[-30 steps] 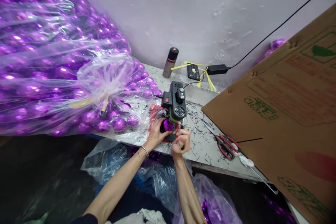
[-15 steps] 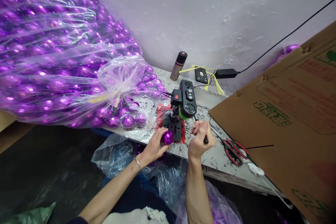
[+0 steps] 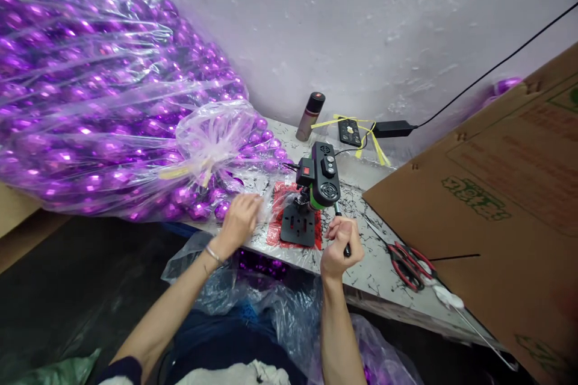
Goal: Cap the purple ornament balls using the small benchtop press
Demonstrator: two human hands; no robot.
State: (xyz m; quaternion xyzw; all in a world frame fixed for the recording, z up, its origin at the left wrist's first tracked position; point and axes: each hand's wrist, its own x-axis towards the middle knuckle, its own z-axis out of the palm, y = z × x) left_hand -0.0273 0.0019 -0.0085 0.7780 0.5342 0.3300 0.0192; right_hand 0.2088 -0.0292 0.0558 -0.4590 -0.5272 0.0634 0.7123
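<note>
My right hand (image 3: 342, 245) is closed round the black-gripped lever handle (image 3: 347, 251) of a small bench press (image 3: 326, 175), a black-bodied device with round vents, buttons and a red switch. Its black slotted base plate (image 3: 298, 225) is bare and sits on a red sheet (image 3: 274, 231). My left hand (image 3: 240, 222) is left of the plate, at the edge of the shiny purple balls. One purple ball (image 3: 221, 210) shows right beside it. The left fingers are blurred and partly turned away, so whether they hold a ball cannot be seen.
A big clear bag of purple balls (image 3: 112, 108) fills the left. Behind the press stand a spray can (image 3: 310, 116), a black remote-like device (image 3: 349, 131) and a power adapter (image 3: 394, 128). Red-handled scissors (image 3: 409, 264) lie by a cardboard box (image 3: 487, 210). Black scraps litter the table (image 3: 374, 277).
My left hand has moved from the base plate leftward to the loose balls. The purple ball it held at the plate is out of sight. My right hand stays on the lever, slightly lower.
</note>
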